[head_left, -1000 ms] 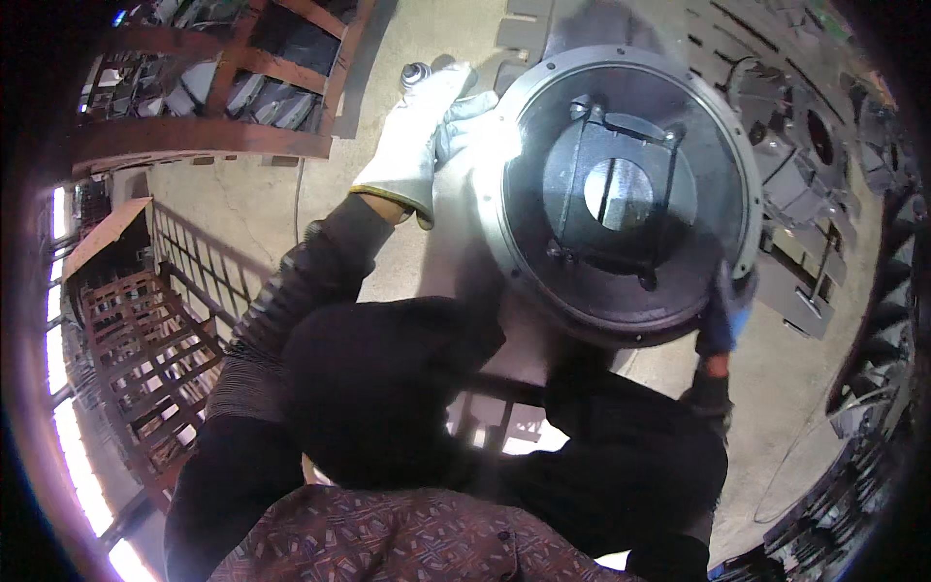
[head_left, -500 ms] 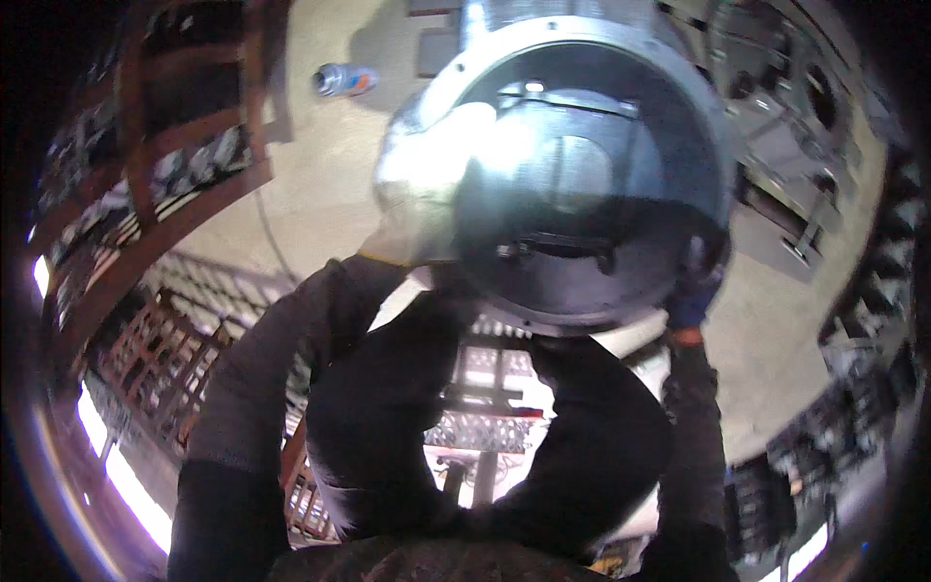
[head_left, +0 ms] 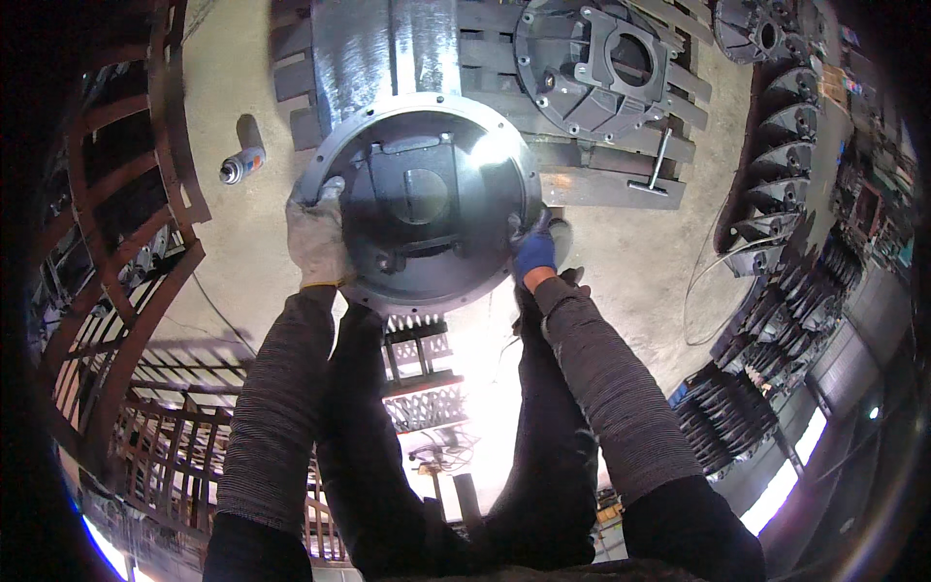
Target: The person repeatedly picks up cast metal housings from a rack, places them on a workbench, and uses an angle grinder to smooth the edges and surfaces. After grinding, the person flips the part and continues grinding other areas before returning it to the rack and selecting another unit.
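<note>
Between my two hands I hold a round, hollow metal bell housing (head_left: 475, 218), its open dark inside facing up at me and bolt holes dotting its pale rim. My left hand (head_left: 318, 233), in a whitish work glove, grips the left side of the rim with the thumb over the edge. On the right side, my right hand (head_left: 533, 250) in a blue glove closes round the rim; its fingertips are partly hidden. Just beyond the housing lies a shiny metal sheet (head_left: 383, 53), which the rim overlaps in view.
Slatted pallet boards (head_left: 621, 160) hold a second bell housing (head_left: 587, 73) and a T-handled tool (head_left: 658, 165). A spray can (head_left: 244, 163) lies on the floor at left. Brown metal racks (head_left: 109, 218) stand further left. Several castings (head_left: 784, 160) line the right side.
The view has shifted, and the housing now appears smaller and further left, its opening turned more squarely to me. Both hands have stayed on its rim.
</note>
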{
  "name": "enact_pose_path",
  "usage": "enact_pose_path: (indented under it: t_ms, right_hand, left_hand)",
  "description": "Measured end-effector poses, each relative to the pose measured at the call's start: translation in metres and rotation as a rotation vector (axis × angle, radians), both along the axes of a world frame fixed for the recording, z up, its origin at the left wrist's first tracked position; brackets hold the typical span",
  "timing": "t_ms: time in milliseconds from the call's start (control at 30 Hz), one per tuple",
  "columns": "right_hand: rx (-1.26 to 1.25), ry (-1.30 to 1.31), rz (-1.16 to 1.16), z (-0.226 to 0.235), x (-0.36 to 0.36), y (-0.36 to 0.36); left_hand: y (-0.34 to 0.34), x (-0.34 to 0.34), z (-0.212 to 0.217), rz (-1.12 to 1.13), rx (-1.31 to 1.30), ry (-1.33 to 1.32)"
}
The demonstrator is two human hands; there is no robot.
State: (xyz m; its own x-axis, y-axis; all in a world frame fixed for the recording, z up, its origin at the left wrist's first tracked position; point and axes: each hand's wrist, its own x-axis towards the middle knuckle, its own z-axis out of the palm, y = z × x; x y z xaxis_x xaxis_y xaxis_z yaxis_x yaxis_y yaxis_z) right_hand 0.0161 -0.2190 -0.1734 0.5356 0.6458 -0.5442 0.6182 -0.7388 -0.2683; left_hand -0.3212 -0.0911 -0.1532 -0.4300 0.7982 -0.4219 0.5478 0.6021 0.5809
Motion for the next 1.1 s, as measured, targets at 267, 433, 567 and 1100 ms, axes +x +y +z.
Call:
enact_pose_path:
  t_ms: [267,433,567,1100]
  right_hand:
    - [0.112,0.204,0.212,-0.019,0.024,-0.025]
    - [-0.190,0.212,0.849,0.000,0.079,-0.030]
    - [-0.007,0.454,-0.122,0.045,0.139,-0.054]
    - [-0.041,0.203,-0.126,0.039,0.320,-0.008]
  left_hand:
    - [-0.006,-0.022,-0.002,-0.234,-0.099,0.062]
    - [-0.020,0.003,0.005,0.058,-0.118,-0.542]
    - [-0.023,0.060,0.024,-0.238,-0.385,-0.363]
    - [0.035,0.220,-0.118,-1.305,-0.390,0.045]
